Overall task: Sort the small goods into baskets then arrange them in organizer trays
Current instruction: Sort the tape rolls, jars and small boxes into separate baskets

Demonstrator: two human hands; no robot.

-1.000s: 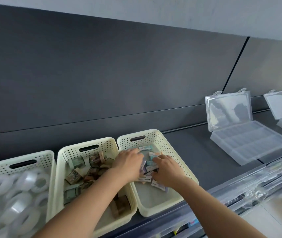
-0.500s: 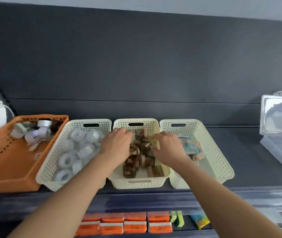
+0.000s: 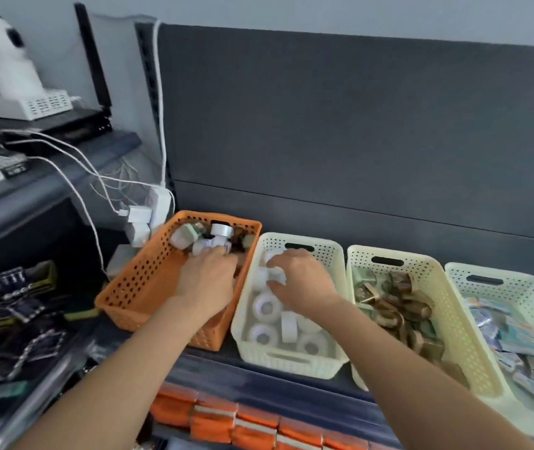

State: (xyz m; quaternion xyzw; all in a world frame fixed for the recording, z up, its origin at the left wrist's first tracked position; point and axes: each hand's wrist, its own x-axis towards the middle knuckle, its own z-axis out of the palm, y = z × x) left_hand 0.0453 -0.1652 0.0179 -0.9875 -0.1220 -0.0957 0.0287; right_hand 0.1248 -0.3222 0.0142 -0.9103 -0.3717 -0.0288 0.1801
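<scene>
An orange basket [image 3: 148, 280] on the dark shelf holds mixed small goods [image 3: 217, 230] piled at its far end. My left hand [image 3: 209, 277] reaches into it, fingers down on that pile; whether it grips anything is hidden. Right beside it, a cream basket [image 3: 291, 362] holds white tape rolls [image 3: 267, 306]. My right hand [image 3: 301, 277] is over its far end, thumb and fingers around a white tape roll [image 3: 270, 274]. A second cream basket [image 3: 454, 306] holds brown patterned rolls [image 3: 402, 306]. A third cream basket [image 3: 519, 284] holds coloured packets [image 3: 512, 332].
A power strip with chargers and white cables [image 3: 148, 212] sits just behind the orange basket's left corner. Dark packaged goods [image 3: 22, 306] fill the lower left shelf. Orange packs [image 3: 217, 417] line the shelf below. A dark back panel rises behind the baskets.
My view has swung left, and the clear organizer trays are out of frame. Both hands moved left, from the packet basket across the brown-roll basket to the orange and white-roll baskets.
</scene>
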